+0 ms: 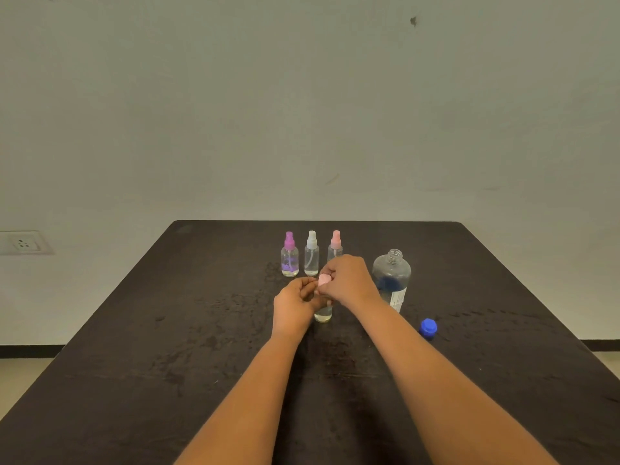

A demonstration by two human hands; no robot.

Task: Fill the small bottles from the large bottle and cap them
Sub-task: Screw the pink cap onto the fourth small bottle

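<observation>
Left hand [293,305] gripped a small bottle [323,315] standing on the table [134,364]; right hand [350,280] pinched the pink cap [324,280] at its top. Just right stood the large bottle [392,273], uncapped, with a blue cap [428,327] lying nearby. Three capped bottles [311,260] stood behind.

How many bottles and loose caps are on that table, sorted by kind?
Small spray bottles: 4 (purple-topped, white-topped, pink-topped, held one)
Large bottle: 1
Loose blue cap: 1
Total: 6
</observation>
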